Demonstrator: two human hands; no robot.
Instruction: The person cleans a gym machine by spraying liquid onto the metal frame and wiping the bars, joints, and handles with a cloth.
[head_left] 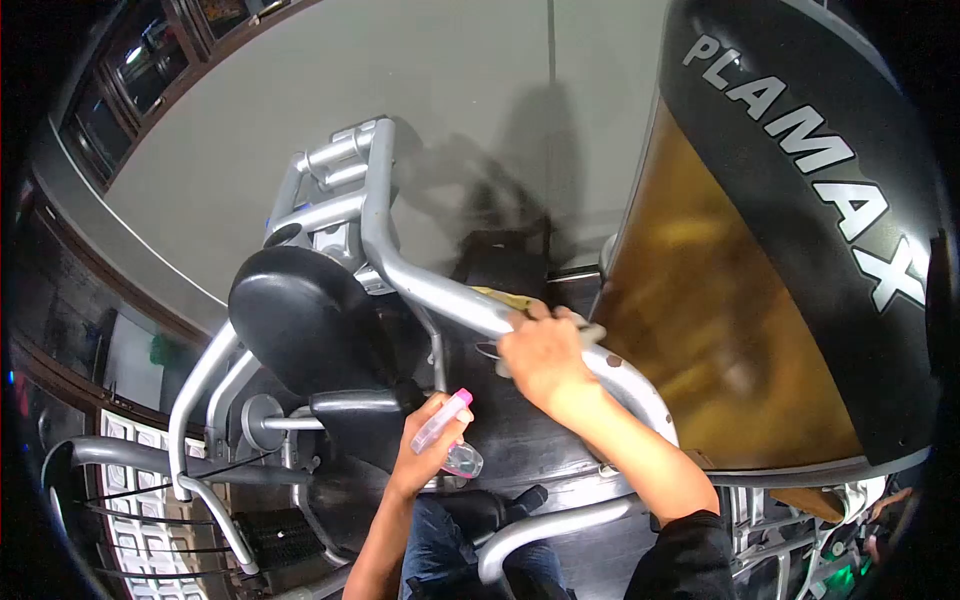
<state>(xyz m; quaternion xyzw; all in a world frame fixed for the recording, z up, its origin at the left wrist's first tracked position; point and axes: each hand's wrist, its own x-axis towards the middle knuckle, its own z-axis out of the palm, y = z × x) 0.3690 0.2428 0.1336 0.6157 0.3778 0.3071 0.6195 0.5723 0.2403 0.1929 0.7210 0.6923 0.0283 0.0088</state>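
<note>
My left hand (pixel 425 450) is closed around a small clear spray bottle (pixel 462 461) with a pink tip on its head. It is held low, in front of the black seat pad (pixel 360 425). My right hand (pixel 545 358) presses a cloth (pixel 592 334) onto the curved silver tube (pixel 450 300) of an exercise machine. Most of the cloth is hidden under the fingers; a pale edge shows beside them, and a yellowish part (pixel 508 298) shows behind the tube.
The machine's black backrest (pixel 305 315) stands at the left. A large panel (pixel 740 300) lettered PLAMAX rises on the right. Another silver tube (pixel 560 525) curves close to my legs. Behind is a grey wall (pixel 460 80); a white crate-like rack (pixel 145 500) is at lower left.
</note>
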